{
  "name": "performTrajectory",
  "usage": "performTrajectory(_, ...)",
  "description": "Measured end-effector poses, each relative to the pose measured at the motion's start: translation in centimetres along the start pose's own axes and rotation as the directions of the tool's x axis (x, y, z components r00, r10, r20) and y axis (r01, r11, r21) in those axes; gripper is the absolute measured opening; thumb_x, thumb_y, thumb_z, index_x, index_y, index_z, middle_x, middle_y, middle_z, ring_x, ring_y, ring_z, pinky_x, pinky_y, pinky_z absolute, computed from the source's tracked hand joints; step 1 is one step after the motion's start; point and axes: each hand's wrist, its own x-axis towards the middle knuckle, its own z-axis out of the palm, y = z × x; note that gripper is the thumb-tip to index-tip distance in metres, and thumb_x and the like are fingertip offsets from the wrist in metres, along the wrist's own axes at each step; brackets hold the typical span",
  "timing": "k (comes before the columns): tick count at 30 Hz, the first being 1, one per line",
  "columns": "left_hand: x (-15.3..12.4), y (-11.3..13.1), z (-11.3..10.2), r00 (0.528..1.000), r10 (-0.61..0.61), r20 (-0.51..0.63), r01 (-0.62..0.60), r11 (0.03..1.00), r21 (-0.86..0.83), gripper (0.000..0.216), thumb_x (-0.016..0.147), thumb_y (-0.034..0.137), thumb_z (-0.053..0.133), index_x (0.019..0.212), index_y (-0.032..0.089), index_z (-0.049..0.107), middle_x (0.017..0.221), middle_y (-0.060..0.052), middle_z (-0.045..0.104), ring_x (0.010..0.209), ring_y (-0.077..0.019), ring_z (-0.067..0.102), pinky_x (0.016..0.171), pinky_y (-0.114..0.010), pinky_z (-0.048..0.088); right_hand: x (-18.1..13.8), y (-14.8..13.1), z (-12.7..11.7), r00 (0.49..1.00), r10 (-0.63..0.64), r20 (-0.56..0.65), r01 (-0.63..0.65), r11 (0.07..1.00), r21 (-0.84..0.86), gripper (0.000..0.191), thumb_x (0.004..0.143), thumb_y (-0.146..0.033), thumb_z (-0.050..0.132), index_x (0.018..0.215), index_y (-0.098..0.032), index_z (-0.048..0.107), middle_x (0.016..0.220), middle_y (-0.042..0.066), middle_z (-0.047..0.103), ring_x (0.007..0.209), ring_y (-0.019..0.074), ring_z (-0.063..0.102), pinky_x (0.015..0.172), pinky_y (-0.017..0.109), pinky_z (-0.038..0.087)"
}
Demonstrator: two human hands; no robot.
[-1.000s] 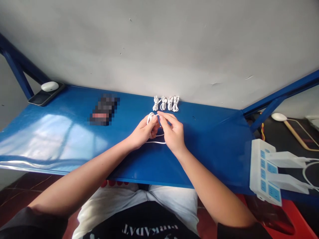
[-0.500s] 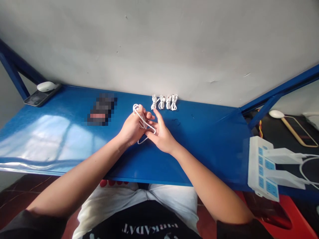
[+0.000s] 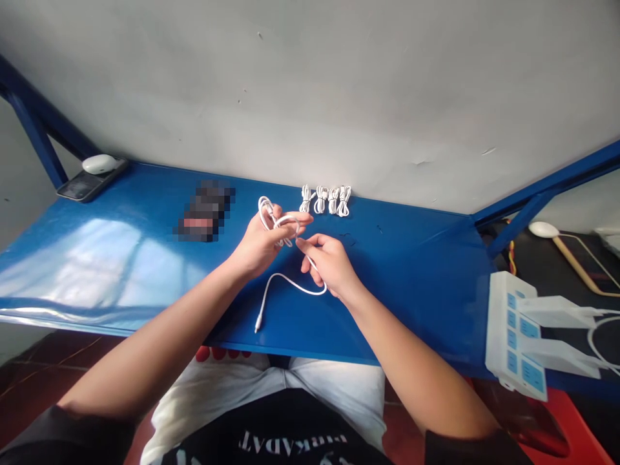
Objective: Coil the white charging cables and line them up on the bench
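Note:
My left hand (image 3: 261, 244) is closed around coils of a white cable (image 3: 276, 281), holding the loops up above the blue table (image 3: 121, 258). My right hand (image 3: 328, 265) pinches the same cable a little to the right, fingers curled on the strand. The cable's loose tail curves down from my right hand and ends in a plug near the table's front edge. Several tied white cable bundles (image 3: 325, 199) lie in a row by the wall, just behind my hands.
A blurred dark object (image 3: 206, 210) lies left of my hands. A phone with a white case on it (image 3: 92, 175) sits at the far left corner. A white power strip with chargers (image 3: 518, 332) hangs at the right edge, beside a blue frame bar (image 3: 542, 187).
The coil has been lifted and partly loosened: a long tail now trails to the table's front edge. My right hand went from flat under the loops to pinching the strand.

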Motion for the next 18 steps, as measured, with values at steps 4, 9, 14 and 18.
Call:
performTrajectory(4,-0.2,0.0,-0.4,0.989,-0.002,0.146,-0.014,0.994,0.112,0.038,0.073,0.01,0.073,0.086,0.02,0.039,0.1,-0.009,0.076,0.099,-0.0232,0.073,0.092,-0.041,0.053,0.0,-0.1,-0.1,0.997,0.079,0.012,-0.077,0.994,-0.078,0.041,0.08,-0.057,0.075,0.078,-0.019,0.06,0.043,-0.007,0.051,0.027,0.0061,0.036,0.027,0.018,0.021)
performTrajectory(9,-0.2,-0.3,-0.8,0.978,0.008,0.209,-0.055,0.974,0.219,0.036,0.073,0.01,0.069,0.088,0.021,0.038,0.084,-0.002,0.071,0.079,-0.0182,0.071,0.077,-0.034,0.054,0.1,-0.5,-0.9,0.99,0.125,0.071,-0.114,0.983,-0.143,0.042,0.081,-0.058,0.074,0.08,-0.017,0.065,0.041,-0.008,0.045,0.029,0.0063,0.034,0.028,0.019,0.02)
performTrajectory(14,-0.2,-0.9,-0.1,0.987,0.05,0.155,-0.08,0.977,0.197,0.047,0.078,0.021,0.079,0.088,0.023,0.033,0.085,0.0,0.071,0.058,-0.0094,0.061,0.059,-0.025,0.048,0.0,-0.5,-0.8,0.997,0.068,0.042,-0.053,0.954,-0.295,0.039,0.083,-0.056,0.071,0.075,-0.018,0.064,0.043,-0.006,0.047,0.031,0.0087,0.038,0.032,0.023,0.028)
performTrajectory(18,0.0,-1.0,0.3,0.995,0.085,0.048,-0.093,0.972,0.215,0.056,0.069,0.026,0.088,0.102,0.023,0.043,0.075,0.006,0.064,0.047,-0.0067,0.052,0.049,-0.022,0.044,-0.3,-0.1,-0.2,0.987,-0.149,0.061,0.16,0.887,-0.434,0.041,0.087,-0.051,0.067,0.063,-0.018,0.062,0.048,-0.004,0.049,0.042,0.009,0.041,0.042,0.025,0.029)
